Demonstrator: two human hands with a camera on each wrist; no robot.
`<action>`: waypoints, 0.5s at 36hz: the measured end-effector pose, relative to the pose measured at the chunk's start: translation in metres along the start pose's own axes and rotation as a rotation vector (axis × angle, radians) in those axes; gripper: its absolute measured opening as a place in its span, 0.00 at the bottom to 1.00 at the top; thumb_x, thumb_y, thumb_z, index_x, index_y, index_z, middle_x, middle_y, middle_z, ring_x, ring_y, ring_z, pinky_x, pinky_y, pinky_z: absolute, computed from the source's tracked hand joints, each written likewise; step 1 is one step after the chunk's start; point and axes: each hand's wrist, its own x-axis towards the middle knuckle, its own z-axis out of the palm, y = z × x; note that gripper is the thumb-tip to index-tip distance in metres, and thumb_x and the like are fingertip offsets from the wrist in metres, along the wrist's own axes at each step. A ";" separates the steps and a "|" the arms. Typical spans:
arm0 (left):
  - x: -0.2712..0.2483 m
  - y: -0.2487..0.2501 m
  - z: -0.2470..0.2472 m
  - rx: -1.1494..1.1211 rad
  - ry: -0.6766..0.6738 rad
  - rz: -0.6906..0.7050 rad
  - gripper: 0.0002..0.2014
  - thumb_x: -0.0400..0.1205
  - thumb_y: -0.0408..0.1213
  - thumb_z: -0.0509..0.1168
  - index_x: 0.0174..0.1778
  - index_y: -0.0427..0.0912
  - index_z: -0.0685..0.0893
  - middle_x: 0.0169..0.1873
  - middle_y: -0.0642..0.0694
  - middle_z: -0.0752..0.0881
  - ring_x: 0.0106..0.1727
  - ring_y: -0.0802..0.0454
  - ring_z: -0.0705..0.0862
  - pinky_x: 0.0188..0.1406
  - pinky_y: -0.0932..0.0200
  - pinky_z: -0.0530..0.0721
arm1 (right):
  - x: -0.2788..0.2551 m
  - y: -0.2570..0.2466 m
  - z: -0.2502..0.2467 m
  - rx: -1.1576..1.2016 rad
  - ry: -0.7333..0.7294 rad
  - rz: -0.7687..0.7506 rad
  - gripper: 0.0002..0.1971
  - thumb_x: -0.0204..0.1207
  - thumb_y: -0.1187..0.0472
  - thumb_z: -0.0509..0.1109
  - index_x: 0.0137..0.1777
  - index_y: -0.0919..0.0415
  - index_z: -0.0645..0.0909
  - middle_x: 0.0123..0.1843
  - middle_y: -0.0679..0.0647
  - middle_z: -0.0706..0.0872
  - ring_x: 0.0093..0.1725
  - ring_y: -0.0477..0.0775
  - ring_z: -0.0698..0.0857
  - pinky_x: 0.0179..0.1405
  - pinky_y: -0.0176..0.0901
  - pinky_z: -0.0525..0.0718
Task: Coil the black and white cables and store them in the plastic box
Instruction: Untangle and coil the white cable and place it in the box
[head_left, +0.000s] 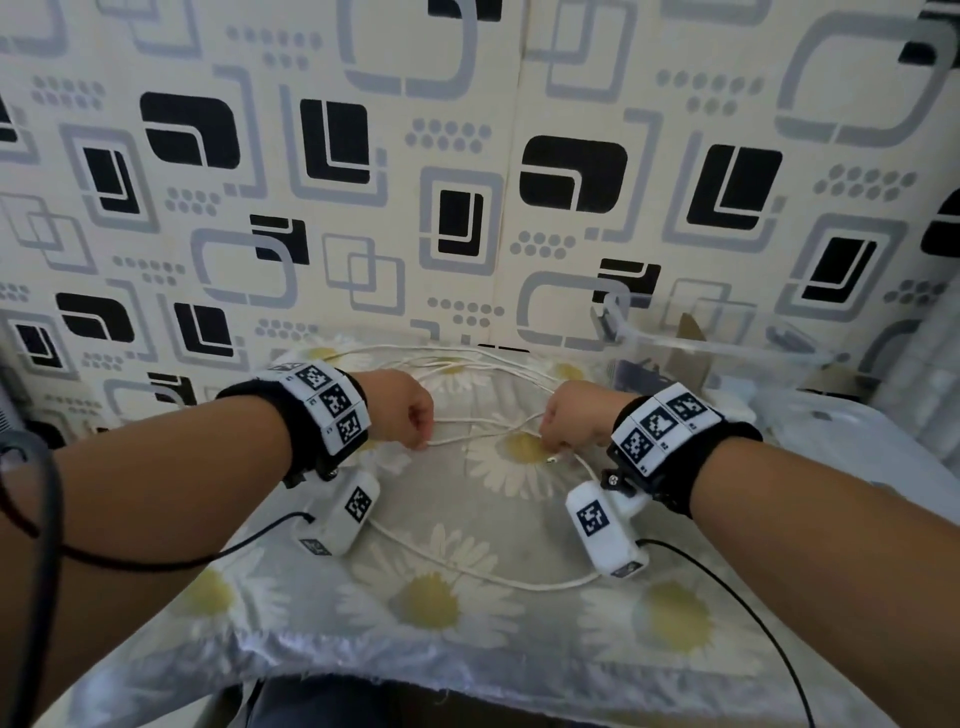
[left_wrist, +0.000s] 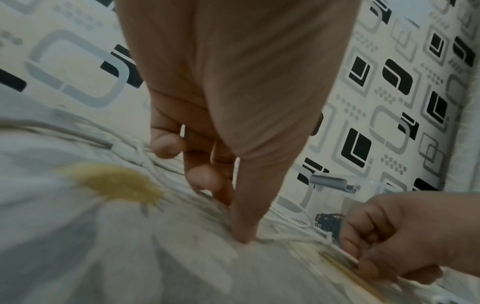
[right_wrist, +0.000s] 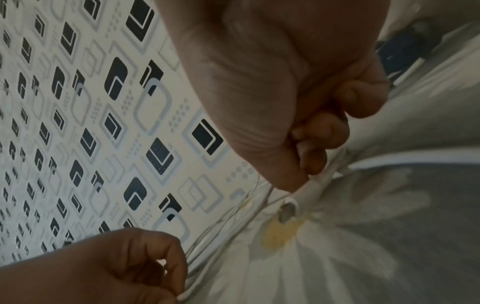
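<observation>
The white cable (head_left: 483, 436) looks like smooth matt plastic sheathing, and its plug (right_wrist: 287, 211) ends in a small tip of dull grey metal. The tablecloth (head_left: 467, 649) under it is soft printed cloth with a faint satin sheen, its front hem rough and slightly frayed. The plastic box (head_left: 727, 353) is clear, glossy plastic with a grey matt plastic latch (left_wrist: 330, 182). The wall (head_left: 363, 182) is covered in matt printed paper, smooth, with a visible seam. Both wristbands (head_left: 306, 421) are black fuzzy cloth carrying matt white plastic blocks with printed markers; the thin black leads (head_left: 737, 597) from them look like smooth plastic.
</observation>
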 end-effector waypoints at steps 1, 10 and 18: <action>-0.001 0.000 -0.002 0.000 0.020 0.000 0.04 0.79 0.41 0.70 0.48 0.48 0.87 0.47 0.51 0.87 0.43 0.55 0.83 0.46 0.63 0.80 | -0.003 0.001 -0.004 0.015 -0.007 -0.014 0.05 0.76 0.62 0.67 0.47 0.63 0.83 0.40 0.55 0.84 0.33 0.52 0.79 0.28 0.37 0.76; -0.003 -0.010 -0.042 -0.289 0.475 -0.056 0.05 0.79 0.34 0.69 0.39 0.48 0.82 0.40 0.50 0.88 0.41 0.51 0.84 0.40 0.63 0.79 | -0.011 0.028 -0.045 0.460 0.019 -0.111 0.04 0.78 0.63 0.71 0.45 0.53 0.81 0.39 0.53 0.86 0.33 0.49 0.78 0.24 0.38 0.69; -0.016 0.000 -0.056 -0.552 0.351 0.002 0.23 0.80 0.66 0.58 0.54 0.52 0.86 0.59 0.57 0.86 0.51 0.60 0.89 0.71 0.50 0.75 | -0.026 0.042 -0.073 0.750 0.225 -0.206 0.05 0.78 0.65 0.72 0.44 0.54 0.81 0.38 0.48 0.84 0.33 0.45 0.78 0.25 0.36 0.67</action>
